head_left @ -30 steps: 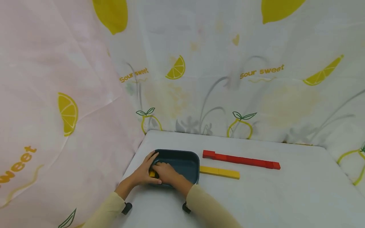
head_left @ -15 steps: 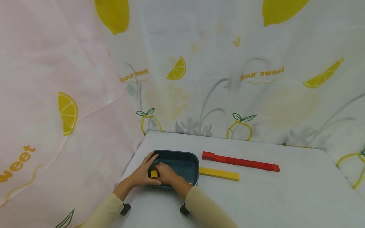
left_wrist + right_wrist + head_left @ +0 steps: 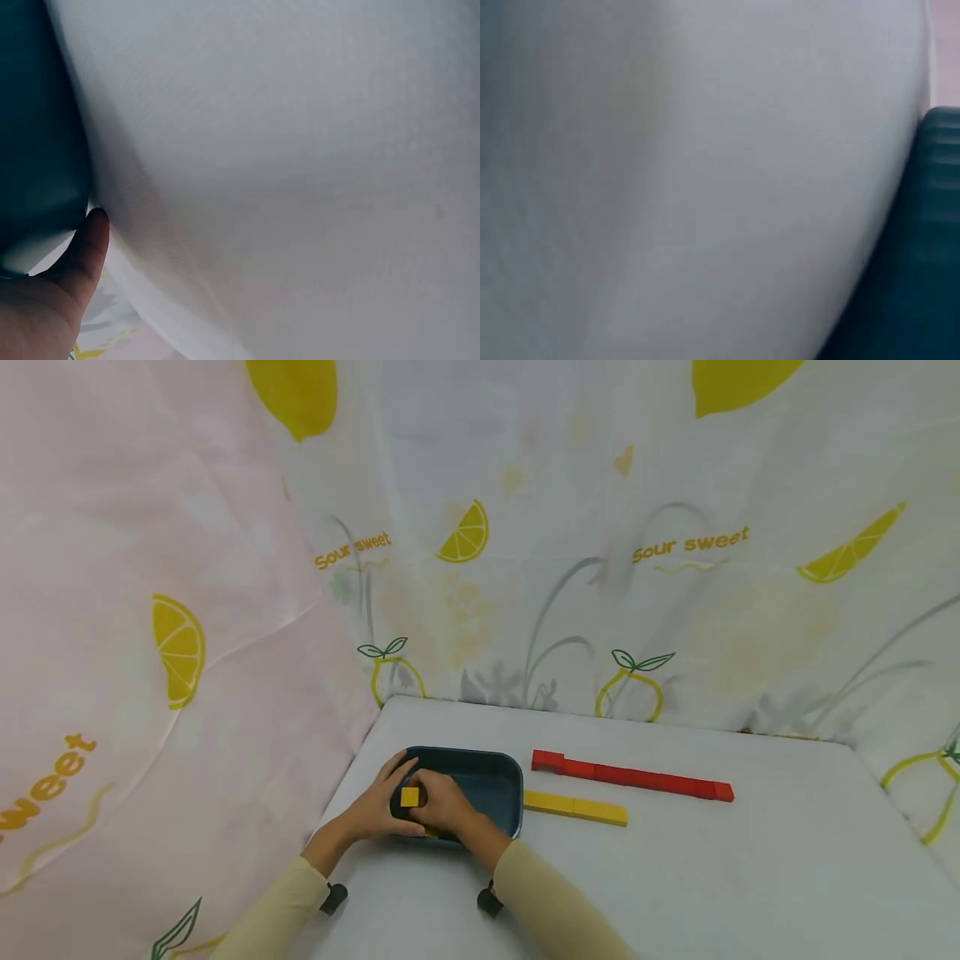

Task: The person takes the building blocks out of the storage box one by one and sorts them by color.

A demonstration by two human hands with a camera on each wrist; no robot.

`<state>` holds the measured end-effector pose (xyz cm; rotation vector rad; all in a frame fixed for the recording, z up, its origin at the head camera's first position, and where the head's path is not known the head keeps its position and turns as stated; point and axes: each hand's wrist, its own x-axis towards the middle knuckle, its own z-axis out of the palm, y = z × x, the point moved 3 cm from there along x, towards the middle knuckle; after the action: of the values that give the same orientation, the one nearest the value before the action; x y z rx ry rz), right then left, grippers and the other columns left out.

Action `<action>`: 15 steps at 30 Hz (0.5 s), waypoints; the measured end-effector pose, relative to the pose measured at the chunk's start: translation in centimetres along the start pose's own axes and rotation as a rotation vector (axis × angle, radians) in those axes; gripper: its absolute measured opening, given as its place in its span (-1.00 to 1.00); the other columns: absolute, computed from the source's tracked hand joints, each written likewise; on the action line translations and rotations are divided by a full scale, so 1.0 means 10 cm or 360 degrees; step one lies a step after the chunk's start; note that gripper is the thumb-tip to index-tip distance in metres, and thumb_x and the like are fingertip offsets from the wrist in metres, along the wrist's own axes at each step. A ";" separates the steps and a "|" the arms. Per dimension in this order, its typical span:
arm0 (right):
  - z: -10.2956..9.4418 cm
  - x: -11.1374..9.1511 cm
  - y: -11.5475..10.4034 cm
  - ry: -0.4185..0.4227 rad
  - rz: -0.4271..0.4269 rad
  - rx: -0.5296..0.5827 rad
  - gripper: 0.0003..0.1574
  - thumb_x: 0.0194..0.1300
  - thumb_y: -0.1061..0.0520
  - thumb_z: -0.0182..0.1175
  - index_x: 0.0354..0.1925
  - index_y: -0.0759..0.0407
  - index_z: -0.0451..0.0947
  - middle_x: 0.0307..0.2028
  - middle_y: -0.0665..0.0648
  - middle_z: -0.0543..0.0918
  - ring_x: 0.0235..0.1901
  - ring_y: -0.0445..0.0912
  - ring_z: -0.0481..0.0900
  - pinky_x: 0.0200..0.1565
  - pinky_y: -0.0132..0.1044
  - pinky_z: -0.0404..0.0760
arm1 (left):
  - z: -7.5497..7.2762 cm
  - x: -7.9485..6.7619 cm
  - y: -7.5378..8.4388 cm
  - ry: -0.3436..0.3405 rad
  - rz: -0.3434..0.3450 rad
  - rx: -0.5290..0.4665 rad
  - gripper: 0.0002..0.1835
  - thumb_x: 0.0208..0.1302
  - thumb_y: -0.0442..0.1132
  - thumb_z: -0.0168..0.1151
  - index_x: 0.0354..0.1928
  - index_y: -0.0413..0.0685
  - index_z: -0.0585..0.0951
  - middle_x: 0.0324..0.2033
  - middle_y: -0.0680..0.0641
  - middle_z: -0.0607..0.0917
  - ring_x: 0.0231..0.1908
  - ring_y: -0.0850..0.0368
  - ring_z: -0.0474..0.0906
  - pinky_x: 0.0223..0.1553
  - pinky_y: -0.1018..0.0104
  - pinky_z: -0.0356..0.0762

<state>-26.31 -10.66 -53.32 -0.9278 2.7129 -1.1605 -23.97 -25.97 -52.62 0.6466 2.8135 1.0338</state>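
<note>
My left hand (image 3: 372,810) holds the left end of a dark blue rectangular tray (image 3: 521,789), fingers over its far left rim and thumb at the near side. In the left wrist view, that thumb (image 3: 91,247) presses at the tray's outer wall (image 3: 37,112). Over the inside of the tray, my right hand (image 3: 450,802) pinches a yellow block (image 3: 410,797), whose square end faces the head camera. A sliver of another yellow piece shows below the right hand; the rest is hidden. The right wrist view catches only the tray's side (image 3: 915,262), no fingers.
Right of the tray, a row of yellow blocks (image 3: 577,807) lies end to end, its left end close to the tray. Behind it runs a longer row of red blocks (image 3: 652,779). Lemon-print cloth (image 3: 555,527) surrounds the white table (image 3: 712,877) at the back and left.
My right hand has risen a little inside the tray, bringing the yellow block up into fuller view. The left hand stays on the tray's left end; the block rows have not moved.
</note>
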 end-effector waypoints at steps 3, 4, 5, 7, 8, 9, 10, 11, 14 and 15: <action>-0.05 -0.01 0.02 0.0081 -0.0001 0.0135 -0.55 0.17 0.11 0.42 0.01 0.19 0.55 -0.25 0.07 0.69 -0.40 -0.31 0.54 -0.34 -0.53 0.54 | 0.01 0.02 -0.01 -0.0009 -0.0036 -0.0006 0.24 -0.12 0.22 0.57 0.55 0.01 0.08 0.56 -0.21 -0.10 0.47 -0.38 0.02 0.27 -0.42 0.23; -0.07 -0.01 0.03 0.0114 -0.0008 0.0170 -0.55 0.18 0.10 0.42 0.01 0.20 0.55 -0.25 0.07 0.69 -0.42 -0.33 0.52 -0.36 -0.55 0.53 | 0.01 0.02 -0.01 -0.0015 -0.0049 -0.0011 0.24 -0.12 0.20 0.57 0.55 0.00 0.08 0.56 -0.22 -0.10 0.47 -0.38 0.02 0.28 -0.43 0.22; -0.08 -0.02 0.04 0.0148 -0.0002 0.0200 -0.55 0.19 0.08 0.42 0.00 0.20 0.54 -0.26 0.07 0.68 -0.42 -0.35 0.51 -0.37 -0.56 0.52 | 0.02 0.02 -0.02 -0.0025 -0.0062 -0.0018 0.24 -0.11 0.20 0.57 0.55 0.00 0.08 0.55 -0.23 -0.09 0.47 -0.38 0.02 0.28 -0.42 0.22; -0.11 -0.05 0.06 0.0217 0.0010 0.0253 -0.53 0.20 0.08 0.43 0.01 0.20 0.53 -0.30 0.08 0.67 -0.47 -0.34 0.50 -0.42 -0.55 0.52 | 0.05 0.02 -0.01 -0.0050 -0.0075 -0.0027 0.24 -0.10 0.20 0.56 0.55 -0.01 0.07 0.56 -0.23 -0.09 0.47 -0.37 0.02 0.30 -0.41 0.20; -0.12 -0.06 0.06 0.0250 0.0002 0.0254 -0.52 0.20 0.08 0.42 0.04 0.19 0.52 -0.30 0.08 0.66 -0.47 -0.33 0.50 -0.42 -0.54 0.53 | 0.05 0.02 -0.01 -0.0058 -0.0079 -0.0027 0.24 -0.09 0.20 0.55 0.56 -0.01 0.06 0.56 -0.23 -0.10 0.47 -0.36 0.03 0.30 -0.41 0.21; -0.14 -0.07 0.06 0.0274 -0.0010 0.0257 -0.49 0.21 0.09 0.41 0.08 0.19 0.50 -0.25 0.08 0.68 -0.43 -0.32 0.52 -0.39 -0.53 0.55 | 0.06 0.02 -0.01 -0.0058 -0.0079 -0.0026 0.24 -0.09 0.21 0.55 0.56 -0.01 0.06 0.56 -0.23 -0.10 0.46 -0.36 0.05 0.30 -0.40 0.22; -0.16 -0.08 0.05 0.0291 -0.0027 0.0247 -0.48 0.23 0.09 0.40 0.11 0.18 0.49 -0.21 0.09 0.68 -0.39 -0.30 0.54 -0.35 -0.52 0.56 | 0.06 0.02 0.00 -0.0057 -0.0083 -0.0023 0.24 -0.09 0.22 0.54 0.56 -0.02 0.06 0.56 -0.22 -0.10 0.46 -0.35 0.06 0.30 -0.39 0.23; -0.17 -0.09 0.05 0.0297 -0.0043 0.0243 -0.47 0.25 0.10 0.38 0.14 0.17 0.48 -0.17 0.10 0.69 -0.35 -0.27 0.57 -0.30 -0.50 0.58 | 0.06 0.02 0.00 -0.0054 -0.0090 -0.0023 0.24 -0.09 0.23 0.54 0.56 -0.01 0.06 0.56 -0.21 -0.10 0.46 -0.34 0.07 0.31 -0.38 0.23; -0.21 -0.08 0.02 0.0295 -0.0095 0.0235 -0.46 0.28 0.13 0.34 0.20 0.15 0.48 -0.03 0.15 0.66 -0.19 -0.16 0.59 -0.14 -0.42 0.62 | 0.03 0.04 0.01 -0.0035 -0.0104 0.0009 0.24 -0.10 0.25 0.53 0.56 0.01 0.07 0.56 -0.19 -0.09 0.45 -0.33 0.09 0.29 -0.37 0.25; -0.22 -0.07 0.02 0.0299 -0.0088 0.0233 -0.48 0.27 0.15 0.35 0.18 0.15 0.50 0.00 0.15 0.65 -0.14 -0.14 0.59 -0.10 -0.41 0.61 | 0.02 0.04 0.02 -0.0028 -0.0106 0.0010 0.24 -0.10 0.25 0.54 0.56 0.02 0.07 0.56 -0.19 -0.09 0.45 -0.33 0.09 0.29 -0.38 0.25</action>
<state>-26.38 -8.75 -52.00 -0.9226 2.7099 -1.5061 -24.26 -25.57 -52.62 0.5553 2.8040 1.0031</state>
